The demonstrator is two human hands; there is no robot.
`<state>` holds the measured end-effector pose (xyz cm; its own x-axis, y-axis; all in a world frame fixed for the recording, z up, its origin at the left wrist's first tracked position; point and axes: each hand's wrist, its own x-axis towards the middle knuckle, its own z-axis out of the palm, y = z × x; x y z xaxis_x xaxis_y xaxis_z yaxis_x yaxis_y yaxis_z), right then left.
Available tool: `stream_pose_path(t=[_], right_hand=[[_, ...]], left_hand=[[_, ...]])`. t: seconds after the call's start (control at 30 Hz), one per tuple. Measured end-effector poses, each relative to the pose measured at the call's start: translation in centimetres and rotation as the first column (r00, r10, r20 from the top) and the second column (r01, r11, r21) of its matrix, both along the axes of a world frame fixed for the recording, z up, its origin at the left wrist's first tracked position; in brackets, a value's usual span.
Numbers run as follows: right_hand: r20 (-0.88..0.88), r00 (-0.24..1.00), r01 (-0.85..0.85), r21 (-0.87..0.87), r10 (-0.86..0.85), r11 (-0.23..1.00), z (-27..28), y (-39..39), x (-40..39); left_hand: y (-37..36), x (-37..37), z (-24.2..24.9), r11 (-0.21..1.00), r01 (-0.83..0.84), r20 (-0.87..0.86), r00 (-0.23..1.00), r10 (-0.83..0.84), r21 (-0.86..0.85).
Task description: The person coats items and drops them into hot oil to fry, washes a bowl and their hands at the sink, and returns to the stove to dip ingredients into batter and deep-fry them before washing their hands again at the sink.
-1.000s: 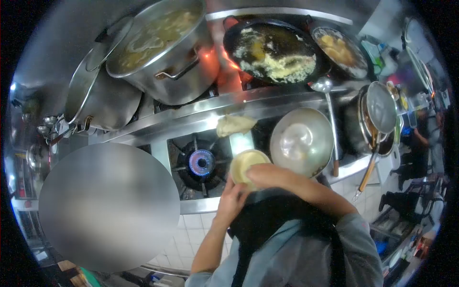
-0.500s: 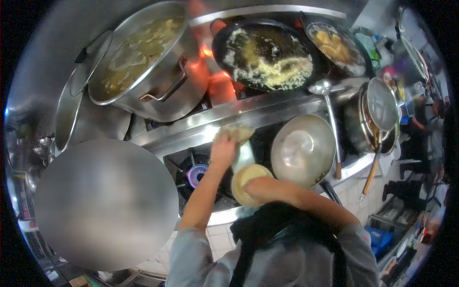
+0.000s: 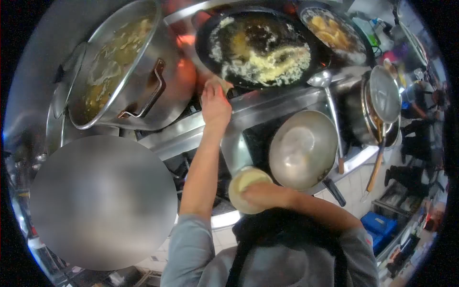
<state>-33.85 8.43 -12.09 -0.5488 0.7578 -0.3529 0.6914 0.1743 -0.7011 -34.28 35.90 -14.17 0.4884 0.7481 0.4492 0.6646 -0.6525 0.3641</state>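
My left hand point(image 3: 216, 106) reaches far forward over the stove's steel ledge, between the large stockpot and the big black pan. Its fingers are closed on a beige cloth point(image 3: 224, 85), only part of which shows. Close to my body, my right hand point(image 3: 253, 193) holds a round pale-yellow bowl point(image 3: 239, 182), with the hand over the rim and the fingertips hidden. Just right of the bowl lies a steel wok point(image 3: 301, 148) with a black handle. The big black pan point(image 3: 205, 50) ahead holds oil with pale frothy bits.
A stockpot point(image 3: 174, 103) of broth stands at the left. Yellow pieces fry in another pan point(image 3: 367, 55) at the back right. A ladle point(image 3: 333, 115) lies beside the wok, and a strainer point(image 3: 384, 93) rests on pots at the right. A blurred disc covers the lower left.
My left hand has moved forward with the cloth, from the near burner area to beside the black pan. The view has shifted slightly. My right hand stays with the bowl.
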Motion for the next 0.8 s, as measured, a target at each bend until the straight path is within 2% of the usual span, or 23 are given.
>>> stream_pose_path(t=[0.03, 0.1, 0.13, 0.17, 0.2, 0.23, 0.3, 0.33, 0.4, 0.43, 0.47, 0.5, 0.53, 0.6, 0.63, 0.7, 0.77, 0.8], right_hand=[[-0.004, 1.0, 0.001, -0.01, -0.001, 1.0, 0.1, -0.2, -0.1], [-0.004, 0.998, 0.055, -0.041, -0.055, 0.998, 0.6, 0.2, 0.0], [0.005, 0.998, 0.058, -0.028, -0.057, 0.998, 0.3, 0.2, -0.3], [-0.047, 0.971, 0.226, -0.122, -0.233, 0.966, -0.6, -0.3, -0.9], [-0.085, 0.909, 0.381, -0.224, -0.408, 0.897, -1.1, -0.4, -1.2], [-0.083, 0.905, 0.391, -0.221, -0.416, 0.894, -0.9, -0.2, -1.2], [-0.013, 0.997, 0.075, -0.08, -0.076, 0.994, -0.5, 0.4, -1.1], [-0.036, 0.999, 0.023, -0.056, -0.025, 0.998, 0.7, 0.7, -1.1], [-0.021, 1.0, -0.001, -0.066, 0.0, 0.998, 2.3, 0.3, -0.7], [0.001, 1.0, 0.006, -0.093, -0.006, 0.996, 2.2, 0.3, -0.7], [0.027, 0.996, 0.089, -0.097, -0.087, 0.991, 1.8, -0.9, -0.4], [0.022, 0.998, 0.061, -0.094, -0.059, 0.994, 0.3, -0.3, -1.5], [0.022, 0.996, 0.083, -0.081, -0.082, 0.993, -1.2, -0.5, -1.8], [-0.123, 0.992, 0.011, 0.188, 0.013, 0.982, -4.0, -0.5, -2.8], [-0.148, 0.989, 0.013, 0.269, 0.028, 0.963, -4.8, -0.5, -2.7], [-0.231, 0.973, 0.068, 0.363, 0.019, 0.929, -5.4, -0.7, -2.9], [-0.327, 0.945, 0.142, 0.46, 0.019, 0.876, -7.4, -0.7, -3.2], [-0.381, 0.924, 0.192, 0.536, 0.033, 0.822, -9.3, -0.4, -3.1]], left_hand=[[-0.6, -0.2, 0.0, 1.0, 0.001, -0.004, 1.0, -0.001, -0.01], [-1.6, -1.3, 0.9, 0.984, 0.168, 0.04, 0.985, -0.166, -0.059], [-1.4, -2.4, 1.0, 0.963, 0.192, -0.084, 0.974, -0.211, -0.187], [-1.7, -2.9, 1.0, 0.964, 0.203, -0.073, 0.973, -0.218, -0.171], [-2.3, -3.4, 0.8, 0.949, 0.28, -0.02, 0.958, -0.286, -0.145], [-3.3, -4.4, 0.6, 0.927, 0.352, 0.025, 0.936, -0.352, -0.126], [-5.1, -5.8, 0.1, 0.917, 0.383, -0.008, 0.922, -0.386, -0.111], [-5.9, -5.8, 0.1, 0.901, 0.425, -0.037, 0.902, -0.43, -0.088], [-7.1, -7.4, -0.1, 0.812, 0.48, -0.123, 0.831, -0.542, -0.332], [-7.4, -7.5, 0.3, 0.781, 0.504, -0.188, 0.783, -0.593, -0.368], [-9.8, -5.5, 4.3, 0.755, 0.498, -0.136, 0.79, -0.598, -0.425], [-10.4, -6.3, 8.5, 0.777, 0.394, -0.122, 0.852, -0.509, -0.492], [-11.2, -5.4, 10.4, 0.774, 0.412, -0.127, 0.841, -0.527, -0.481], [-13.1, -3.0, 13.8, 0.79, 0.48, -0.056, 0.841, -0.538, -0.381], [-14.6, -1.1, 15.6, 0.791, 0.488, -0.062, 0.836, -0.545, -0.368], [-17.7, 3.1, 18.6, 0.717, 0.678, 0.012, 0.728, -0.685, -0.163], [-20.2, 8.0, 19.0, 0.632, 0.766, 0.049, 0.641, -0.766, -0.117], [-21.4, 10.6, 18.5, 0.592, 0.769, 0.164, 0.633, -0.756, -0.239]])
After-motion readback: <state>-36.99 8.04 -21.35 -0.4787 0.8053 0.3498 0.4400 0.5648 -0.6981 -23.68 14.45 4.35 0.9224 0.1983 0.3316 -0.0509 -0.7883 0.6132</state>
